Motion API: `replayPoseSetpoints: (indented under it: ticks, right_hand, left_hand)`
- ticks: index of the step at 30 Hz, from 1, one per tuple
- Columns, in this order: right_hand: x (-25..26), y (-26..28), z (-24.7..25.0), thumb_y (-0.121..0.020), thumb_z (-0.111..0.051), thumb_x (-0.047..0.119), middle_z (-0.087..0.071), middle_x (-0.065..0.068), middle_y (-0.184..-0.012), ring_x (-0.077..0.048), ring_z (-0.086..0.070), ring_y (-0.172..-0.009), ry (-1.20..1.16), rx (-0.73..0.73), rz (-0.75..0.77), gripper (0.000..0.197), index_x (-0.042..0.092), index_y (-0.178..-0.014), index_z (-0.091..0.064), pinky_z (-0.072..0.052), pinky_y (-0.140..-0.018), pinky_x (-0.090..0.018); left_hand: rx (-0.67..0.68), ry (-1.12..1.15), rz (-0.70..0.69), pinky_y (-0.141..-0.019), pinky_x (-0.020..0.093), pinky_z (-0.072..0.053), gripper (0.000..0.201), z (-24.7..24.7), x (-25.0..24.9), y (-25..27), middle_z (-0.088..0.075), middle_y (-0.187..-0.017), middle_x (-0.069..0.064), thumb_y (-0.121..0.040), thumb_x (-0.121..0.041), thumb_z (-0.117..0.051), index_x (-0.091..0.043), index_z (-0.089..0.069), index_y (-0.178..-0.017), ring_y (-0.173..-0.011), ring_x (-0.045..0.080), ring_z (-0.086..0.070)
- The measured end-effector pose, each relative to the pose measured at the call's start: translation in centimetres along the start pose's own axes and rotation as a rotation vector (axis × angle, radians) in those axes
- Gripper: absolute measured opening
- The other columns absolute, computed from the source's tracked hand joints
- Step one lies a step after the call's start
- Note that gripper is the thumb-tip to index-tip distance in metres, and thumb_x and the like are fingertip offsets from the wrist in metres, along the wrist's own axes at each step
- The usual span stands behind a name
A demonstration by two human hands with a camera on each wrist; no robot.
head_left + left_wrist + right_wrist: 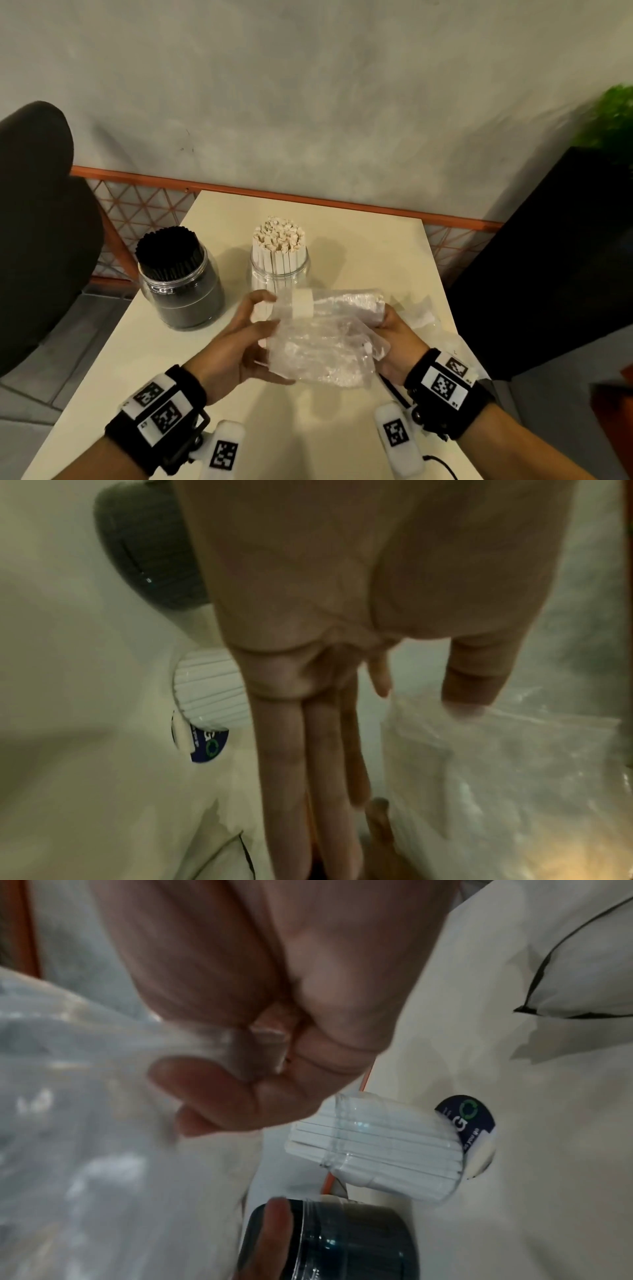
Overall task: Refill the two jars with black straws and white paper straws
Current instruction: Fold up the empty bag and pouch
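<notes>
Both hands hold the clear bag (325, 346) crosswise between them, right hand (394, 346) clenched on its right end, left hand (239, 342) pinching the left with its other fingers straight, and both full jars (279, 270) stand just beyond, nearer the left.

Two clear jars are standing near the tabletop's far edge, one (181, 284) packed with black straws, one (279, 270) with white paper straws, while two hands are holding one plastic bag (325, 339).
</notes>
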State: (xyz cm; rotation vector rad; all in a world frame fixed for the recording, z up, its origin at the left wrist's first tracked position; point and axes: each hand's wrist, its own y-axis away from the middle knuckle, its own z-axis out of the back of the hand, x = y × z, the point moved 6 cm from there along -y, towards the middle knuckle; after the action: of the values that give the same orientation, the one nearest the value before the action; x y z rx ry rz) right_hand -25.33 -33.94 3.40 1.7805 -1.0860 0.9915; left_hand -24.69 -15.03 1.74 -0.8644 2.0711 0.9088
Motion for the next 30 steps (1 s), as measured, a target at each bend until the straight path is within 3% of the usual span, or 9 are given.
replayPoseSetpoints:
  ticks: [2, 6, 10, 15, 17, 21, 25, 27, 30]
  right_hand:
    - [0.6, -0.6, 0.2, -0.083, -0.061, -0.009, -0.071, -0.001, -0.071, -0.006, -0.069, -0.061, 0.053, -0.042, 0.054, 0.049, 0.028, -0.056, -0.077, -0.056, -0.056, -0.021]
    - [1.8, -1.6, -0.8, -0.059, -0.08, 0.011, -0.058, -0.003, -0.092, -0.009, -0.06, -0.088, 0.426, 0.071, 0.328, 0.008, 0.018, -0.061, -0.076, -0.047, -0.08, -0.022]
    - [1.0, -2.0, -0.8, -0.071, -0.079, 0.011, -0.052, -0.017, -0.115, -0.011, -0.054, -0.112, 0.589, 0.187, 0.292, 0.012, 0.01, -0.083, -0.076, -0.041, -0.098, -0.024]
    - [-0.4, -0.4, -1.2, -0.07, -0.081, 0.021, -0.047, -0.011, -0.138, -0.032, -0.048, -0.125, 0.096, 0.375, -0.103, 0.086, 0.027, -0.143, -0.037, -0.04, -0.101, -0.046]
    - [-1.8, -0.3, -1.5, -0.067, -0.086, 0.034, -0.053, -0.009, -0.131, -0.029, -0.054, -0.117, 0.135, 0.266, -0.108, 0.088, 0.032, -0.141, -0.038, -0.045, -0.097, -0.043]
    - [-3.7, -0.1, -1.3, -0.078, -0.077, 0.01, -0.068, -0.017, -0.094, -0.026, -0.065, -0.087, 0.255, -0.024, -0.072, 0.056, 0.03, -0.126, -0.058, -0.055, -0.077, -0.037]
    - [-4.5, 0.8, -2.2, -0.091, -0.061, -0.006, -0.075, -0.003, -0.084, -0.013, -0.07, -0.077, 0.324, -0.16, -0.013, 0.022, 0.011, -0.105, -0.063, -0.056, -0.066, -0.027]
    - [-4.6, 1.3, -2.5, -0.092, -0.057, -0.009, -0.07, 0.008, -0.066, -0.003, -0.064, -0.062, 0.335, -0.246, 0.02, 0.023, 0.013, -0.089, -0.061, -0.053, -0.06, -0.022]
    - [-5.3, 2.4, -2.2, -0.09, -0.056, -0.008, -0.062, 0.009, -0.064, -0.009, -0.057, -0.061, 0.216, -0.376, 0.05, 0.026, 0.016, -0.08, -0.062, -0.05, -0.06, -0.027]
  left_hand:
    - [0.199, 0.017, 0.094, -0.082, 0.058, -0.053, 0.061, -1.5, 0.3, 0.6, -0.06, -0.13, 0.007, -0.071, -0.038, -0.073, -0.043, -0.049, -0.126, -0.105, 0.053, -0.058]
    - [0.172, 0.012, 0.051, -0.078, 0.049, -0.057, 0.075, -1.9, -0.4, 0.5, -0.062, -0.124, 0.008, -0.062, -0.058, -0.078, -0.019, -0.058, -0.122, -0.105, 0.039, -0.062]
    - [0.007, -0.278, -0.087, -0.059, 0.028, -0.052, 0.038, -0.8, -1.4, 0.3, -0.063, -0.093, 0.012, -0.065, -0.007, -0.081, -0.011, -0.065, -0.098, -0.077, 0.023, -0.059]
    - [0.009, -0.389, -0.257, -0.052, 0.017, -0.047, 0.033, -0.1, -3.3, 1.2, -0.064, -0.078, -0.002, -0.074, 0.021, -0.064, 0.002, -0.053, -0.099, -0.062, 0.007, -0.059]
    - [0.004, -0.494, -0.323, -0.051, 0.016, -0.041, 0.031, 0.3, -3.9, 1.3, -0.058, -0.077, -0.006, -0.077, 0.021, -0.061, -0.001, -0.052, -0.097, -0.058, 0.006, -0.051]
    - [-0.026, -0.583, -0.351, -0.049, 0.015, -0.036, 0.024, 1.9, -4.0, 2.0, -0.05, -0.071, -0.01, -0.082, 0.017, -0.057, -0.007, -0.053, -0.085, -0.054, 0.004, -0.041]
    - [-0.002, -0.466, -0.264, -0.061, 0.031, -0.057, 0.028, 2.5, -2.3, 2.5, -0.056, -0.081, 0.002, -0.09, 0.006, -0.051, -0.011, -0.066, -0.074, -0.067, 0.008, -0.051]
    - [0.063, -0.413, -0.191, -0.068, 0.042, -0.06, 0.008, 1.9, -1.2, 2.7, -0.063, -0.098, 0.003, -0.084, -0.008, -0.064, -0.007, -0.071, -0.086, -0.084, 0.015, -0.063]
    - [0.009, -0.497, -0.22, -0.068, 0.04, -0.06, 0.027, 1.6, -0.1, 2.0, -0.062, -0.107, 0.003, -0.067, -0.004, -0.081, -0.01, -0.071, -0.09, -0.096, 0.025, -0.064]
